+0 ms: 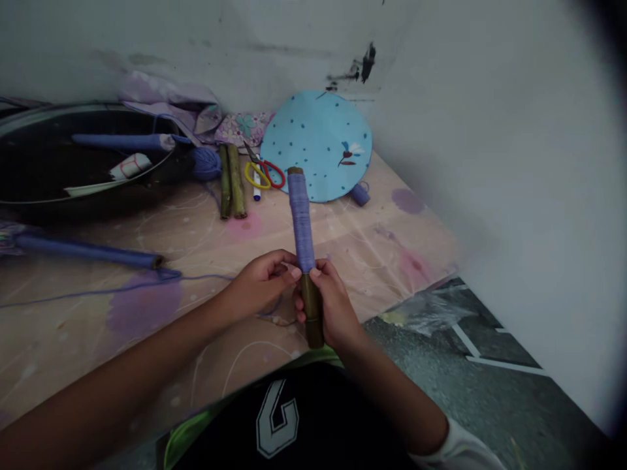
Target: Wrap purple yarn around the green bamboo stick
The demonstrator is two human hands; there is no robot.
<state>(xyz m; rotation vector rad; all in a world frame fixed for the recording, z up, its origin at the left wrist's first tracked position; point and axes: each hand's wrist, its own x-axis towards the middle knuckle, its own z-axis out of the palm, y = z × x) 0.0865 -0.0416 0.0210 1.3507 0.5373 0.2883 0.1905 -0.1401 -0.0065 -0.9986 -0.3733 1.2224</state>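
Observation:
A greenish-brown bamboo stick [313, 313] stands nearly upright in front of me, its upper part wound closely with purple-blue yarn [302, 222]. My right hand [336, 303] is closed round the stick, with the thumb at the lower edge of the winding. From the left, my left hand [264, 277] pinches at that same edge, thumb and fingers together on the yarn. A loose strand [206, 277] runs across the table to my left hand. Bare bamboo shows below the winding.
A yarn-covered stick [93, 251] lies at left. Behind are a black basin [29, 196], a yarn ball [206, 163], two bare bamboo sticks [238, 186], scissors [264, 175], a pen [257, 189] and a round blue fan [313, 140]. The table [392, 261] ends at right; a wall stands beyond.

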